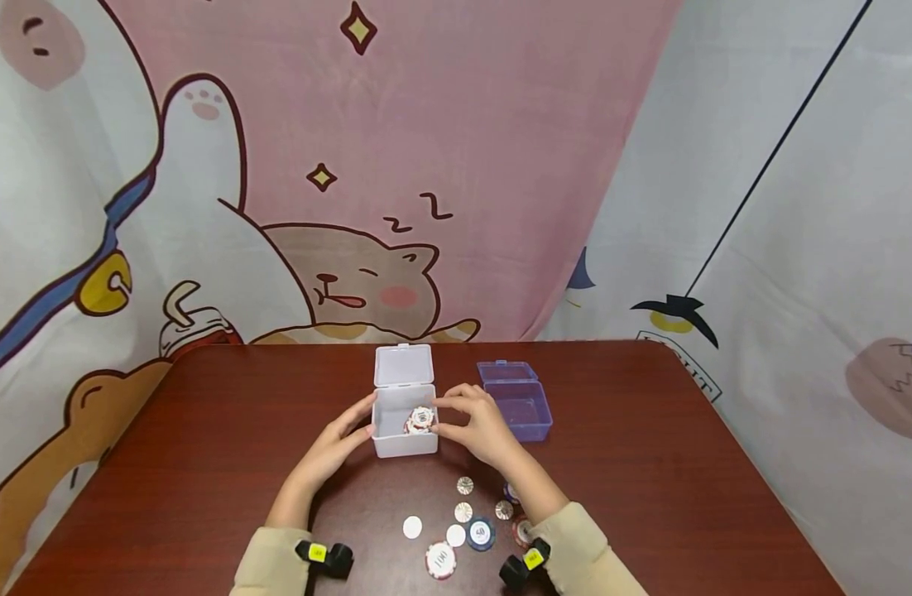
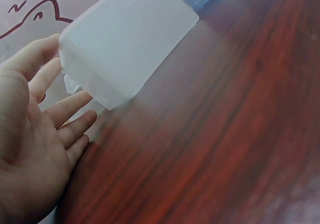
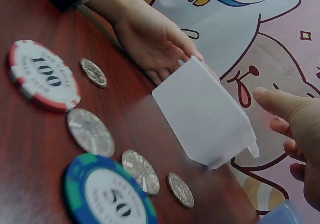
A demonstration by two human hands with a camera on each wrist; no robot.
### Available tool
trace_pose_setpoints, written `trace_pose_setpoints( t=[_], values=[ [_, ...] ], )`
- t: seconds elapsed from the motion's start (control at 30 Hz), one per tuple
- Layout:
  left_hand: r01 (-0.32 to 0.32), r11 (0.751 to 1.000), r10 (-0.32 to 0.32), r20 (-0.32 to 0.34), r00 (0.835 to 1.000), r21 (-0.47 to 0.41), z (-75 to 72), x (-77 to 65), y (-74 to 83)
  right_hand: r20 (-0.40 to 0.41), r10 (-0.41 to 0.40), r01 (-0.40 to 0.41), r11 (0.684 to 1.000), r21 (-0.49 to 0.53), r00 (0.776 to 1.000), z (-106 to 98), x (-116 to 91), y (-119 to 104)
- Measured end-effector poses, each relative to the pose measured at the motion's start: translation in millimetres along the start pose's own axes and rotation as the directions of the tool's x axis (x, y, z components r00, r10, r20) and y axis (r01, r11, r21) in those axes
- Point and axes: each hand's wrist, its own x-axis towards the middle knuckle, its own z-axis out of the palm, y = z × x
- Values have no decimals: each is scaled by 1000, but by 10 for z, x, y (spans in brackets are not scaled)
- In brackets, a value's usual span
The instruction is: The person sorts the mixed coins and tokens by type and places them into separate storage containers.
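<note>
A white plastic box point(image 1: 405, 447) stands on the table with its lid tipped back. Inside, toward its right wall, lie several white-and-red poker chips point(image 1: 422, 419). My left hand point(image 1: 328, 447) touches the box's left side, thumb and fingers extended; the left wrist view has its fingertips point(image 2: 75, 103) beside the box's edge. On the opposite side my right hand point(image 1: 480, 424) has its thumb and index finger spread at the box's right rim. Nothing shows between the right thumb and fingers in the right wrist view, where that hand point(image 3: 302, 129) appears apart from the box.
A translucent blue-purple box point(image 1: 526, 414) sits with its lid up, right of the white box. Nearer me lie a red-edged 100 chip point(image 1: 441, 560), a blue 50 chip point(image 1: 481, 534), several silver coins point(image 1: 464, 512) and a red chip point(image 1: 522, 532) partly behind my right forearm.
</note>
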Motion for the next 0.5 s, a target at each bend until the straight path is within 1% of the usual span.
trace_pose_setpoints(
  t=[0.07,0.27,0.37,0.5],
  values=[
    [-4,1000,4,-3,1000,-3,-3,7,-35,7,1,-1,1000,3,1000,-30,-43,-12],
    [-3,1000,2,-23,1000,-10,-28,47,-267,33,8,-7,1000,-15,999,-126,-174,-36],
    [-1,1000,1,-25,1000,-2,-35,51,-311,45,15,-15,1000,-19,999,-176,-239,-38],
    [-9,1000,9,-26,1000,-7,-35,50,-323,58,13,-11,999,-32,998,-236,-326,-30]
  ],
)
